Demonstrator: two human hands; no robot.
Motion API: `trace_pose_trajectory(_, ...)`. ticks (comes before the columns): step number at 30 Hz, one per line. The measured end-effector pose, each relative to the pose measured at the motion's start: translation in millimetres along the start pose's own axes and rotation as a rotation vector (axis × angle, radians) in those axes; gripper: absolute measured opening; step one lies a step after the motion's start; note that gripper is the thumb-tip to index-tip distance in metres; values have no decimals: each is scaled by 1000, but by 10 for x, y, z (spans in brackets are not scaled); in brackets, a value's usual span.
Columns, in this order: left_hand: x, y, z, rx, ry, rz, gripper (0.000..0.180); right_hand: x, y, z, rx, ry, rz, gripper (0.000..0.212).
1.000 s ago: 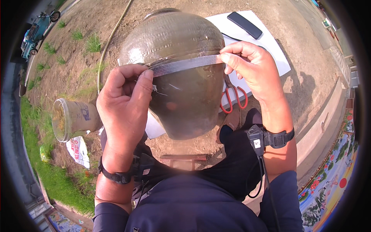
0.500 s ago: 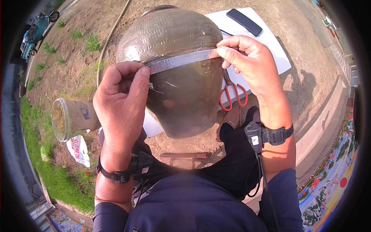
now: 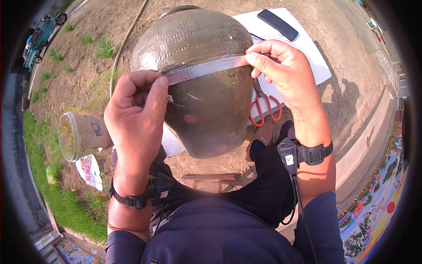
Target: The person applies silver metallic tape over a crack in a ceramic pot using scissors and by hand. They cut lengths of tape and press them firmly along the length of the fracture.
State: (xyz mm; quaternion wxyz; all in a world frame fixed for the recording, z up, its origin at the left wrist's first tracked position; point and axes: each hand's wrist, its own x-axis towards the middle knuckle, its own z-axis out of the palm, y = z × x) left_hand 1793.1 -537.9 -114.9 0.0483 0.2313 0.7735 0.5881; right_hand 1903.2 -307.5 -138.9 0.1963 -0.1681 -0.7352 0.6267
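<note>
A large brown-green glazed jar (image 3: 206,119) lies on its side in front of me, with ridged patterning on its wide upper part. Across its body stretches a strip of silvery tape (image 3: 206,71) with a grid pattern. My left hand (image 3: 136,110) pinches the strip's left end between thumb and fingers. The right end is pinched by my right hand (image 3: 283,72) at the jar's right side. Whether the strip is stuck down along its length, I cannot tell. Below my right hand, scissors with red handles (image 3: 265,108) lie partly on a white board.
The white board (image 3: 318,70) lies under the jar, with a black phone (image 3: 278,25) on it. At the left, a clear plastic bucket (image 3: 81,136) lies tipped over near a white bag (image 3: 90,171). A hose (image 3: 125,42) runs over the soil. A small wooden stool (image 3: 209,177) shows between my legs.
Almost nothing differs. Both hands have shifted very slightly to the left with the strip still pinched between them.
</note>
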Motion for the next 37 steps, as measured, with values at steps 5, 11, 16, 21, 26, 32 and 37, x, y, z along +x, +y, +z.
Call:
trace_pose_trajectory(5, 11, 9, -8, -29, -7, 7, 8, 9, -16, 2, 1, -1, -5, 14)
trace_pose_trajectory(11, 21, -15, -18, -9, -4, -2, 8, 21, -10, 24, 4, 12, 3, 13)
trace_pose_trajectory(16, 19, -14, -12, -5, 2, -2, 9, 34, 35, 27, 18, 15, -30, 13)
trace_pose_trajectory(21, 16, -30, -20, -7, 4, -9, 9, 33, 33, 31, -20, 19, -22, 14)
trace_pose_trajectory(26, 21, -29, -5, -7, 12, 2, 9, 33, 67, 22, -25, 27, -38, 14)
trace_pose_trajectory(32, 13, -25, 8, -16, 13, 10, 9, 11, 54, 11, -12, 28, -42, 12)
trace_pose_trajectory(37, 14, -34, -1, 7, 17, 21, 10, -1, 66, -22, 21, 64, -23, 17)
